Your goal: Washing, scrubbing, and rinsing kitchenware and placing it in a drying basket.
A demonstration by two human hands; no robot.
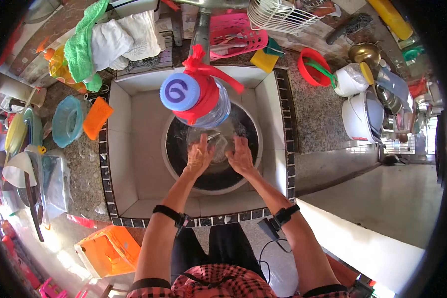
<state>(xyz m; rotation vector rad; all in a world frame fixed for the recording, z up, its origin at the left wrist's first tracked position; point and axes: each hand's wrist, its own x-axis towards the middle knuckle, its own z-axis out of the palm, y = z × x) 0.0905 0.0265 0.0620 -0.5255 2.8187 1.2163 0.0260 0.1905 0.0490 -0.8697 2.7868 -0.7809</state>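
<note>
My left hand [199,156] and my right hand [242,156] are over a round basin [259,149] of dark water, one on each side of a blurred, bubbly patch of water [220,147]. Fingers on both hands are spread, and I make out nothing held in them. The basin stands inside a tiled sink [145,149]. Above my hands, a clear plastic bottle [223,106] with a blue cap [179,91] hangs at the metal tap [202,31], tied with red cloth [208,97]. The bottle hides part of the basin's far side.
Left of the sink lie an orange sponge [97,118] and a light-blue plastic bowl [67,121]. Behind are a pink basket [259,37] and a yellow sponge [264,61]. A red bowl [309,70] and white bucket [354,117] stand right; an orange crate [124,242] is below left.
</note>
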